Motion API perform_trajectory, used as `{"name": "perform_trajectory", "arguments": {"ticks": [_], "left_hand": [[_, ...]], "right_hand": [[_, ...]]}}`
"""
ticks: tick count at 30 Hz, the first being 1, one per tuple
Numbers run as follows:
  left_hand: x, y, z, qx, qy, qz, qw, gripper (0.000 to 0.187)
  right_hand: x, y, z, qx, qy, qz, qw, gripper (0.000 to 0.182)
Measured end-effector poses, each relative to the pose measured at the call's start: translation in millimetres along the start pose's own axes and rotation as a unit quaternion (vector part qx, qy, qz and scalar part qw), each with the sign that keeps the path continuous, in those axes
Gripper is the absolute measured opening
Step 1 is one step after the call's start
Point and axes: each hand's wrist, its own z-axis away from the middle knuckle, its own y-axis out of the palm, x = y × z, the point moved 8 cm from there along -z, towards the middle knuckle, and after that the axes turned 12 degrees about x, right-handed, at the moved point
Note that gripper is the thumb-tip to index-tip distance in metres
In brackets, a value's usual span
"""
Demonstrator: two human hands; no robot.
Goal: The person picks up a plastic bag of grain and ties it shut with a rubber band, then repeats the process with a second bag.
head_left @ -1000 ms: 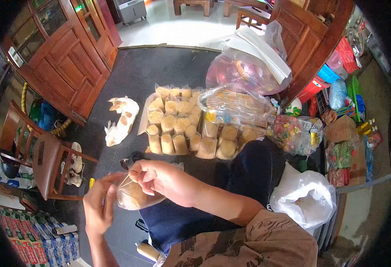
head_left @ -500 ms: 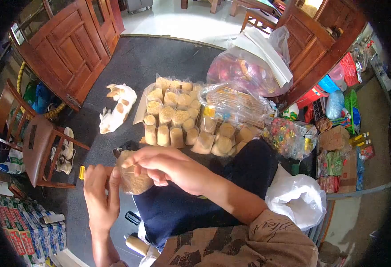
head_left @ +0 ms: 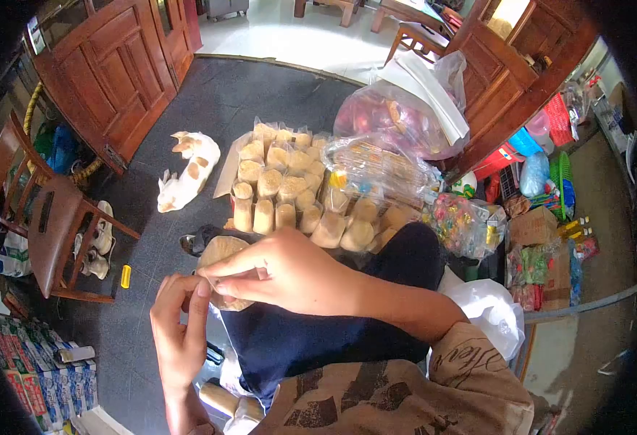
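Note:
A clear plastic bag filled with a tan, grainy substance rests by my knee, partly covered by my hands. My left hand pinches its gathered edge between thumb and fingers. Coming from the right, my right hand has thumb and forefinger pressed together at the same spot, touching the left fingertips. The exact piece of plastic between the fingers is too small to make out. Just ahead on the dark floor stand several similar filled bags in rows, upright, with some tilted at the near right.
A white and brown cat lies left of the bags. Wrapped bundles of sticks and a large pink-filled bag are at the right. A brown chair stands left, near a yellow object. A white plastic sack sits beside my right leg.
My right hand has come down and turned, its thumb and forefinger now meeting my left fingertips. My left hand has shifted slightly right. The filled bag is more covered by my hands.

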Motion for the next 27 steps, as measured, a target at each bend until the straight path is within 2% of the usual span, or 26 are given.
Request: {"name": "perform_trajectory", "arguments": {"ticks": [5,9,13,16,19,22,25,27], "left_hand": [[25,-1,14,0.009,-0.038,0.112,0.993,0.015],[27,-2,18,0.014,-0.050,0.182,0.982,0.035],[34,-2,22,0.039,-0.030,0.225,0.973,0.058],[35,-3,24,0.037,-0.008,0.226,0.973,0.061],[14,-11,19,0.043,0.032,0.101,0.993,0.056],[13,-23,18,0.004,0.035,0.017,0.999,0.051],[19,-47,23,-0.092,-0.037,-0.004,0.995,0.038],[21,-49,20,-0.083,-0.045,0.010,0.995,0.033]], "right_hand": [[16,9,-10,-0.002,0.014,0.138,0.990,0.027],[22,15,-14,-0.048,-0.013,0.161,0.986,0.014],[20,22,-15,-0.025,-0.023,0.193,0.981,0.019],[18,26,-13,-0.015,-0.012,0.201,0.979,0.019],[18,27,-13,-0.015,-0.005,0.170,0.985,0.019],[16,25,-12,-0.023,-0.024,0.134,0.990,0.018],[13,23,-12,-0.034,-0.035,0.113,0.992,0.018],[15,22,-12,-0.042,-0.037,0.112,0.992,0.018]]}}
